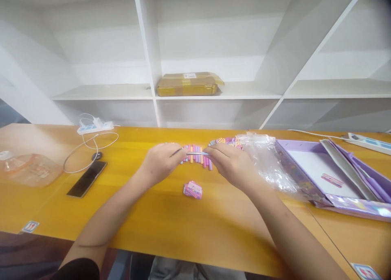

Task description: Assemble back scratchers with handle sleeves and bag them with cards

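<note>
Between my hands a slim, pen-like stick (194, 153) with a silvery middle lies crosswise, pinched at both ends. My left hand (161, 161) is closed on its left end, and my right hand (232, 164) grips the right end. Just beyond and below the stick, a row of pastel pink, purple and orange sticks (197, 158) lies side by side on the table, partly hidden by my fingers. More coloured sticks (226, 141) are bunched behind my right hand. A small stack of pink printed cards (192, 189) sits nearer to me.
Clear plastic bags (267, 160) lie right of my right hand, beside an open purple box (297, 162). To the left are a phone (87, 179), a cable, a power strip (95, 127) and a plastic container (33, 170). A taped carton (187, 84) rests on the shelf behind.
</note>
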Available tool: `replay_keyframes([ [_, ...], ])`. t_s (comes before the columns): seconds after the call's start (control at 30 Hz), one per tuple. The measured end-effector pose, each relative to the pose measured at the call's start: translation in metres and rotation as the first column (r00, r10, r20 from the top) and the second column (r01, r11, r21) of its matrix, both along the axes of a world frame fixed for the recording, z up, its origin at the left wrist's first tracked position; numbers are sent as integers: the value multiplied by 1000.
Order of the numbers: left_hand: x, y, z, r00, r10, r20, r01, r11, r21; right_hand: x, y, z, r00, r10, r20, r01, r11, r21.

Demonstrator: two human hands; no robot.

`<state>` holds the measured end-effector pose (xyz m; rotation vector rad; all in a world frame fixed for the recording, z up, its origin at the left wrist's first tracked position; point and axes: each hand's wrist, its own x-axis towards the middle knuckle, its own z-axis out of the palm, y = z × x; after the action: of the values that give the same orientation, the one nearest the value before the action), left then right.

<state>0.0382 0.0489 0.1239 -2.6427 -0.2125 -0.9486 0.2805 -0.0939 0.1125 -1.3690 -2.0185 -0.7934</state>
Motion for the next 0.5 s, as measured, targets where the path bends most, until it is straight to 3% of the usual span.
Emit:
replay_keyframes([
  [0.1, -2, -4, -6, 1000, 2, -14, -2, 999, -49, -2, -6, 2, 1000, 5, 2, -5, 1000, -11],
  [0.17, -4, -5, -19, 1000, -5, -14, 5, 999, -48, -4, -10, -6, 1000, -5, -2, 5, 1000, -26],
  [0.37, -6, -3, -75, 998, -57, 27, 57, 998, -13, -10, -8, -66, 999, 16, -42, -17, 999, -30],
  [0.5, -9, -4, -96, 994, -55, 94, 53, 998, 30, -15, -8, -89, 997, -16, -70, 16, 1000, 3],
])
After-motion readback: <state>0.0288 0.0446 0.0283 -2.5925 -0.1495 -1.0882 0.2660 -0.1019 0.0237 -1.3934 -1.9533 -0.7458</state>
